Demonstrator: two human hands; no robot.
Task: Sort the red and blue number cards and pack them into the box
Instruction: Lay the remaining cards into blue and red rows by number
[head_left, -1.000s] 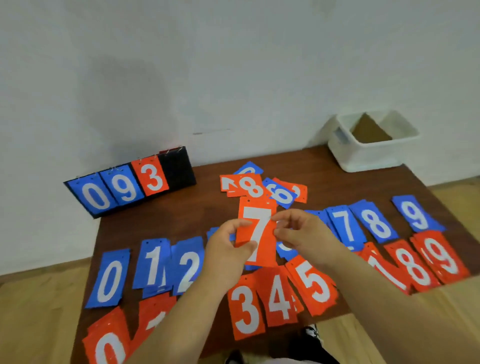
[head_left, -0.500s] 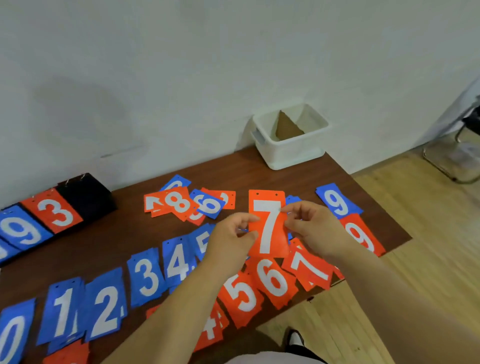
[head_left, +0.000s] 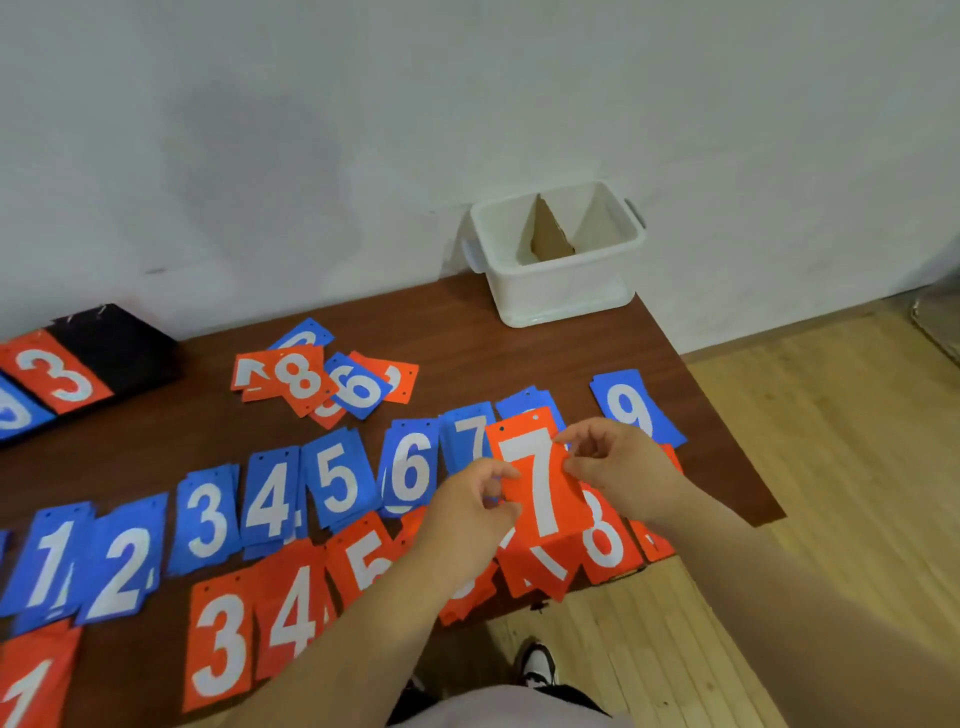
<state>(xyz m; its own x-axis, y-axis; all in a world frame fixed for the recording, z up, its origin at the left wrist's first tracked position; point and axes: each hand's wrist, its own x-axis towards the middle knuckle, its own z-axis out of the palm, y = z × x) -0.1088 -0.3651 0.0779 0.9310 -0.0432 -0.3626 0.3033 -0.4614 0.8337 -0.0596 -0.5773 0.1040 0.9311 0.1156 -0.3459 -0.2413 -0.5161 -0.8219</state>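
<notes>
I hold a red 7 card (head_left: 537, 480) upright between both hands, above the front right part of the table. My left hand (head_left: 470, 512) pinches its left edge and my right hand (head_left: 621, 467) pinches its right edge. Blue cards lie in a row by number, from the blue 1 (head_left: 49, 566) to the blue 9 (head_left: 631, 408). Red piles sit in front of them: a red 3 (head_left: 221, 644), a red 4 (head_left: 293, 613), a red 8 (head_left: 602, 535). An unsorted heap of mixed cards (head_left: 322, 382) lies behind the rows. The white box (head_left: 558, 291) stands at the back right corner.
A cardboard divider (head_left: 545, 234) splits the box in two. A black flip scoreboard (head_left: 78, 364) showing a red 3 stands at the back left. The brown table (head_left: 519, 353) ends just right of the blue 9; wooden floor lies beyond. My shoe (head_left: 537, 662) shows below the front edge.
My view has swung further right and down, so the rows and box sit further left in frame. The red 7 stays pinched in both hands, now lower over the red piles.
</notes>
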